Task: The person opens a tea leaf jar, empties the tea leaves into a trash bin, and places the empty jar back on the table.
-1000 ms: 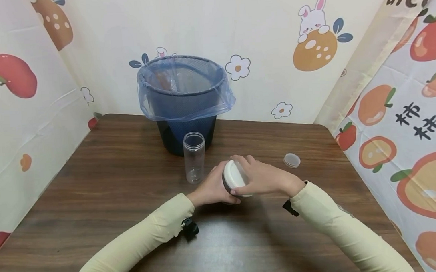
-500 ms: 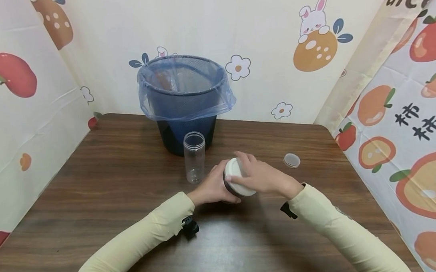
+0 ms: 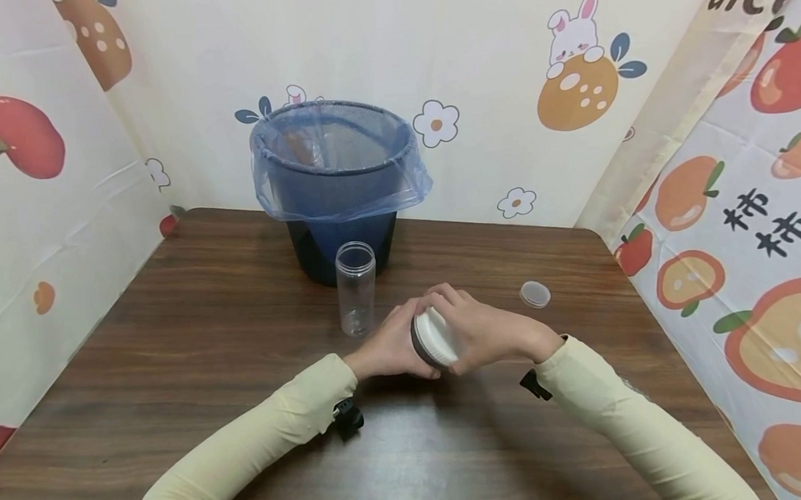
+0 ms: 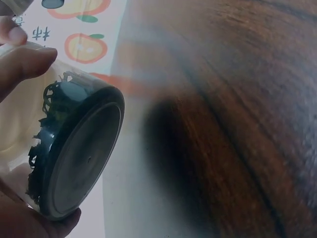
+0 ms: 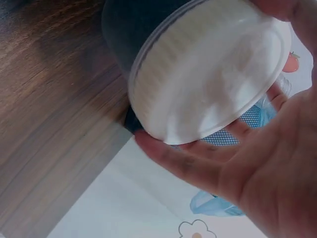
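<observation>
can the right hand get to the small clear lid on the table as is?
Probably not as is: the right hand grips the jar's white lid. The small clear lid lies apart to its right on bare table, nothing between; free after letting go.

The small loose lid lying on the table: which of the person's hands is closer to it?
The right. The right hand grips the white lid of the jar, with the small loose lid just beyond it on its outer side; the left hand holds the jar's body, farther away.
</observation>
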